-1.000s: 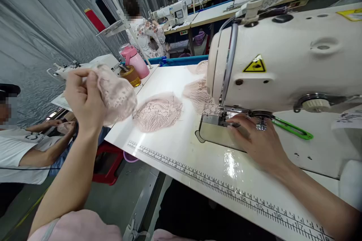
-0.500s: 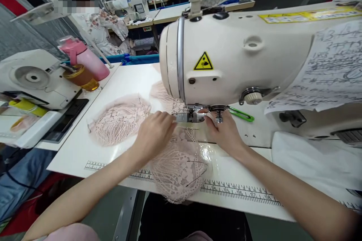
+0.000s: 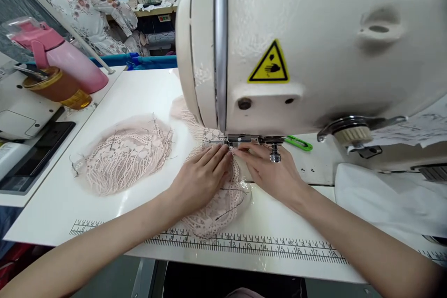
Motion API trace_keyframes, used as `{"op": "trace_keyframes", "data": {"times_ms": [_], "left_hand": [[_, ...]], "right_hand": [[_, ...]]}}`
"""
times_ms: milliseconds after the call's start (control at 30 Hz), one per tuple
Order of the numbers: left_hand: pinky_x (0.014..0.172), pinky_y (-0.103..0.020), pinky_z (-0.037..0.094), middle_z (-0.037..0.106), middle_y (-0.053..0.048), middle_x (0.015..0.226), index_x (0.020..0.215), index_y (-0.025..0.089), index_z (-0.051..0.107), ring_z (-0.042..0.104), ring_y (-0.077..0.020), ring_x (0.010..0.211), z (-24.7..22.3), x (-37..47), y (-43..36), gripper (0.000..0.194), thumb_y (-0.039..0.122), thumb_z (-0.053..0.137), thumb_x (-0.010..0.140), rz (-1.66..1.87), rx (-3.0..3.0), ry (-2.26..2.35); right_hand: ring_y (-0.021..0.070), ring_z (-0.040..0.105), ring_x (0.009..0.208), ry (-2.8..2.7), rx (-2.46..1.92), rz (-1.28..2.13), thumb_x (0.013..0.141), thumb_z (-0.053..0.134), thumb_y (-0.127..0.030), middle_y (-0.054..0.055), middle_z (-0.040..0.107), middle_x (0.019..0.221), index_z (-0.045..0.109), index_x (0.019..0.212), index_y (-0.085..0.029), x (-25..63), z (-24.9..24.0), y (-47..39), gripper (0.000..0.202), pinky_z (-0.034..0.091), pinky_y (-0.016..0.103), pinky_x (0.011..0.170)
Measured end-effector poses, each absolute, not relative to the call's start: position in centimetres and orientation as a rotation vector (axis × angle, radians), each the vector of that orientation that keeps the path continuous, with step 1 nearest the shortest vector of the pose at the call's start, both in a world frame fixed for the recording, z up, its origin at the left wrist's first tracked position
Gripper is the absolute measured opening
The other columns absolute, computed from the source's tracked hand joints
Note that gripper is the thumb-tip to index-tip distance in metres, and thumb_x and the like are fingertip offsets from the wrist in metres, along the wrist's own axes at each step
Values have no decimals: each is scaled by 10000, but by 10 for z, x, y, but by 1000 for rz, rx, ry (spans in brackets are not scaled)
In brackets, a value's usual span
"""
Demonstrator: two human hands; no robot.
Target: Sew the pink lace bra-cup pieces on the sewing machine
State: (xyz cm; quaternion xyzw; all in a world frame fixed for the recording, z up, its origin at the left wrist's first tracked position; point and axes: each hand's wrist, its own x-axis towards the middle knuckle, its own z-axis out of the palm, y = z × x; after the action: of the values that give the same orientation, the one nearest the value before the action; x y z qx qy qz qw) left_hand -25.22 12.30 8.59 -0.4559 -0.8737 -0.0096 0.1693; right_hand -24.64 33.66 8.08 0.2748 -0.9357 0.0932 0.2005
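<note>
At the centre of the frame, we had the lace piece [image 3: 216, 221] lying partly under our left hand [image 3: 199, 180], with its uncovered part spreading below and to the right of those fingers. Its long axis ran from the presser foot [image 3: 233, 141], near mid-frame, down and slightly left to the lower centre, where its scalloped end lay over the printed ruler [image 3: 265, 246]. Our left hand was the nearer one, palm down on the lace, fingers almost straight, close together and aimed up and right, the tips just before the foot. We could not tell whether the thumb pinched the cloth from beneath.

Our right hand [image 3: 274, 170] came in from the lower right, its fingers bent and the gap between thumb and forefinger narrow. Its fingertips were close to the foot and the lace's upper right edge; we could not tell whether they gripped that edge or only rested beside it.

Left of centre, well apart from both hands, we saw a second lace cup [image 3: 127, 160] on the white tabletop [image 3: 157, 86]. More pink lace [image 3: 188, 114] showed behind the foot; we could not tell whether it joined our piece.
</note>
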Motion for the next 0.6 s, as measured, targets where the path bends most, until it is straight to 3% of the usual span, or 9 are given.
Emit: {"op": "trace_keyframes", "data": {"times_ms": [100,233,600], "left_hand": [[1055,-429,494,548,-173,1362,1315,33,539,518,-280,1287,85,-259,120,386,235,411,1011,-75,-1302,-2476],[1054,-444,494,532,-174,1380,1331,39,525,519,-285,1288,84,-264,117,388,210,405,1004,-100,-1326,-2506],[1086,-448,466,548,-155,1375,1345,81,523,506,-276,1304,83,-268,114,386,191,438,985,-198,-1334,-2525]], "right_hand": [[200,627,989,-2659,688,354,960,461,-222,39,700,1092,675,1131,-299,-246,81,334,285,472,365,866],[233,623,1016,-2680,558,404,978,418,-347,50,702,985,666,1140,-328,-247,76,330,297,505,418,886],[237,624,1048,-2697,607,369,972,402,-306,58,705,1003,662,1178,-315,-256,69,329,331,507,446,949]]}}
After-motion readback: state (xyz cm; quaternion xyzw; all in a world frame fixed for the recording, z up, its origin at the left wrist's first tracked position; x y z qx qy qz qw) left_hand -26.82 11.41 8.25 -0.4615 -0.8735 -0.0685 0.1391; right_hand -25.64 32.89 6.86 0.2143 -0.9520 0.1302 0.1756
